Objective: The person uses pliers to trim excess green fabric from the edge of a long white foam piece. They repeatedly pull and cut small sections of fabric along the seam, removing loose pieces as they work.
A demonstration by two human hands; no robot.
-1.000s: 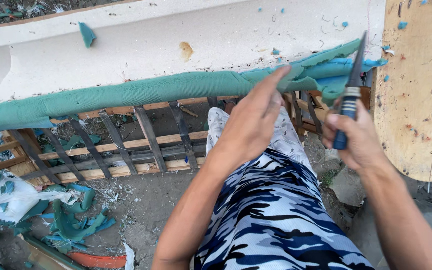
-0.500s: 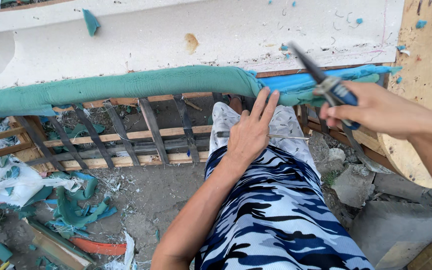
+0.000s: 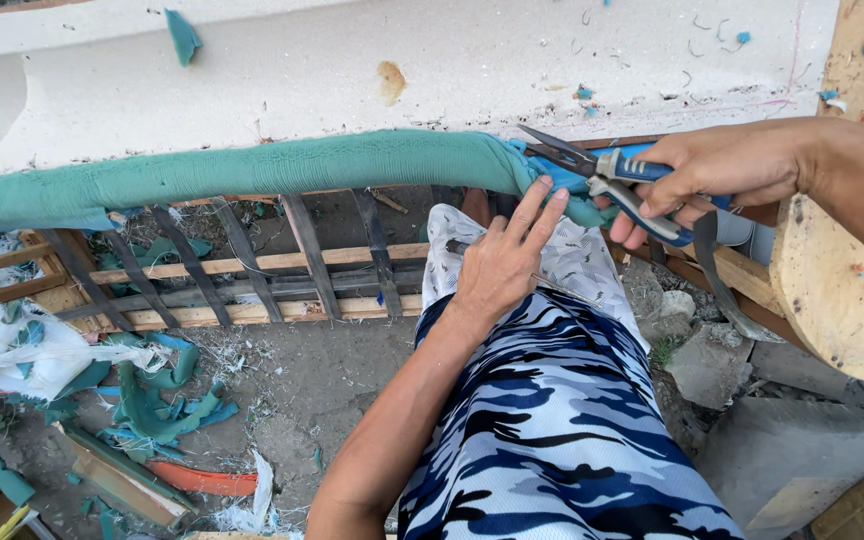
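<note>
Gripping pliers [image 3: 607, 175], right hand [image 3: 717, 170] fisted; left hand [image 3: 502, 265] flat, fingers extended, touching green fabric roll [image 3: 252, 170].

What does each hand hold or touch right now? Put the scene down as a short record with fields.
left hand: open, fingers spread, resting on the knee, fingertips reaching the teal fabric roll
right hand: shut on the pliers
pliers: blue and grey handles, dark jaws pointing left at the end of the roll
teal fabric roll: lies along the lower edge of the pale foam slab
wooden frame: slats crossed by dark webbing straps, below the roll
shorts: blue and white camouflage
ground: dirt with fabric scraps at lower left
</note>
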